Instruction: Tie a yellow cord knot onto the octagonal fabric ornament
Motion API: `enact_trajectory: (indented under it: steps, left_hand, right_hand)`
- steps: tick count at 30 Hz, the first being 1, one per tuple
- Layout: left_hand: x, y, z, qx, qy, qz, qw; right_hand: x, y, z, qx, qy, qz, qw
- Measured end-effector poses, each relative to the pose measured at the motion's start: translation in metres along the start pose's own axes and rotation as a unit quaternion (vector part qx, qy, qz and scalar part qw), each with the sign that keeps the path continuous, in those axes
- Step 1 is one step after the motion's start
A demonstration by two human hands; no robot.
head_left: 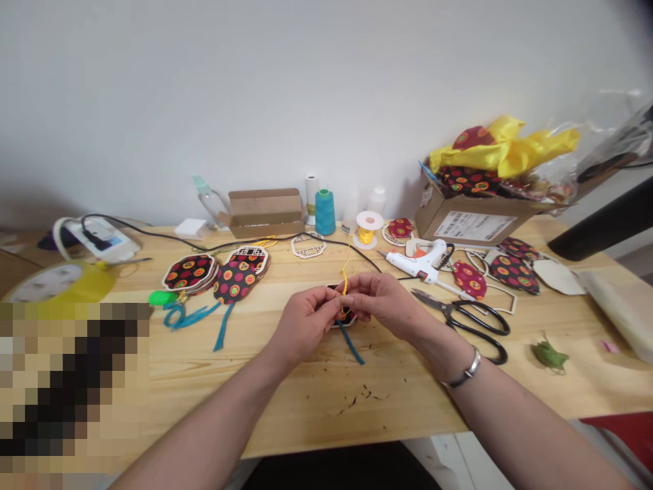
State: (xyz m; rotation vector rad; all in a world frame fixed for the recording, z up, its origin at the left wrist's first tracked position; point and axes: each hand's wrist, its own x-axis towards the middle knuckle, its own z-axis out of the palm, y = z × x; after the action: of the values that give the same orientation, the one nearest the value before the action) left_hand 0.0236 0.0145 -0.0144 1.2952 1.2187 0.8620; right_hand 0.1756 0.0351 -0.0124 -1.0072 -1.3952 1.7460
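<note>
My left hand (pixel 311 314) and my right hand (pixel 380 303) meet at the middle of the table, fingertips pinched together on a yellow cord (pixel 345 275). The cord runs up and back toward a spool of yellow cord (pixel 366 236). Below my fingers lies a dark patterned fabric piece with a pale rim (pixel 349 318), mostly covered by my hands. A teal ribbon (pixel 352 344) trails from it toward me. Black-handled scissors (pixel 449 309) lie open just right of my right hand. Where exactly the cord meets the piece is hidden.
Stacked patterned pieces (pixel 190 273) with teal ribbons lie at the left. A white glue gun (pixel 421 262) rests behind the scissors. At the back stand a teal thread cone (pixel 325 212) and a stuffed cardboard box (pixel 459 216). A black cable (pixel 168 235) crosses the rear; green thread (pixel 549 354) lies right.
</note>
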Motion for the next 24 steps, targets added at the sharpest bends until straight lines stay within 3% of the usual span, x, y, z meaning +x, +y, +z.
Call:
enact_trajectory:
  steps: [10,24]
  left_hand:
    - [0.0017,-0.003,-0.0014,-0.023,-0.028,-0.011,0.999]
    - [-0.0007,0.0025,-0.0025,-0.03,-0.027,-0.004,0.999]
  right_hand:
    - [-0.0007,-0.0007,0.0008,0.016,0.046,-0.003,0.999]
    - [0.0006,0.001,-0.0006,0.022,0.042,-0.011,0.999]
